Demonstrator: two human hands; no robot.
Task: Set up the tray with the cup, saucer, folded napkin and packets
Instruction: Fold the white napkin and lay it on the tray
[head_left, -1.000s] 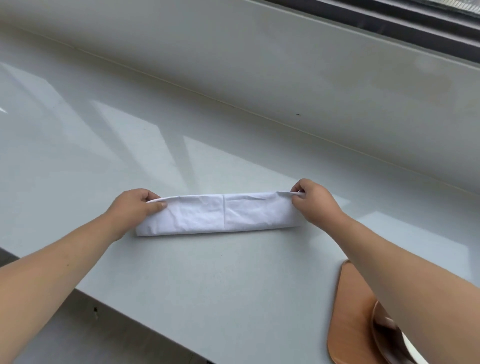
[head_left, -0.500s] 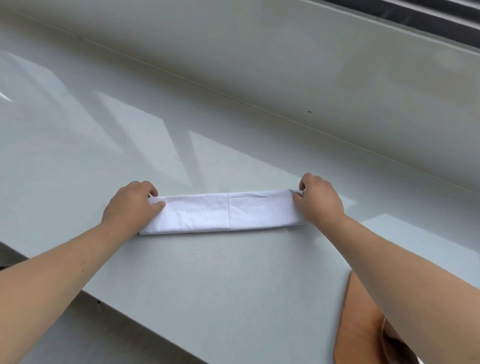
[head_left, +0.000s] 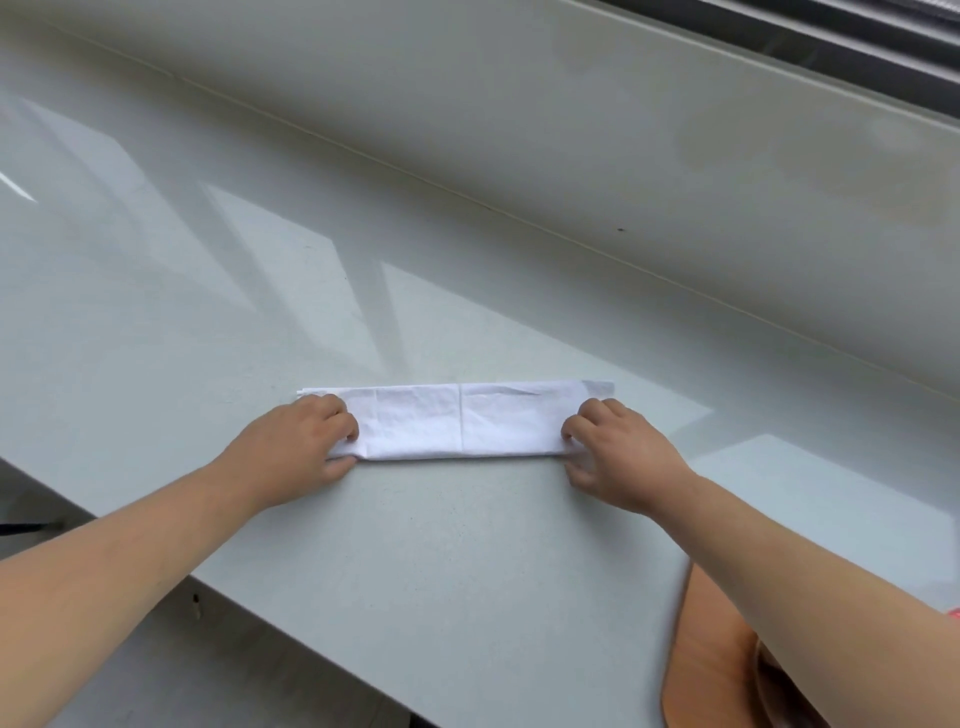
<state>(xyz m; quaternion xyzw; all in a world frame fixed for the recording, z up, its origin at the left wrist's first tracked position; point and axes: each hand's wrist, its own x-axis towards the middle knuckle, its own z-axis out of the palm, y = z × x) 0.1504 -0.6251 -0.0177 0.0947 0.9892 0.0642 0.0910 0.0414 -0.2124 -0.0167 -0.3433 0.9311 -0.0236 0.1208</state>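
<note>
On grey counter (head_left: 467, 545), white napkin (head_left: 467, 421), left hand (head_left: 296, 452), right hand (head_left: 623, 457), fingers (head_left: 340, 413) pinching its ends

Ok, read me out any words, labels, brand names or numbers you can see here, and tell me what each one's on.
There is no readable text anywhere in this view.
The napkin is plain white, with creases only.
The counter has no markings.
The visible corner of the tray shows no label.
The red scrap at the right edge is too small to tell.
</note>
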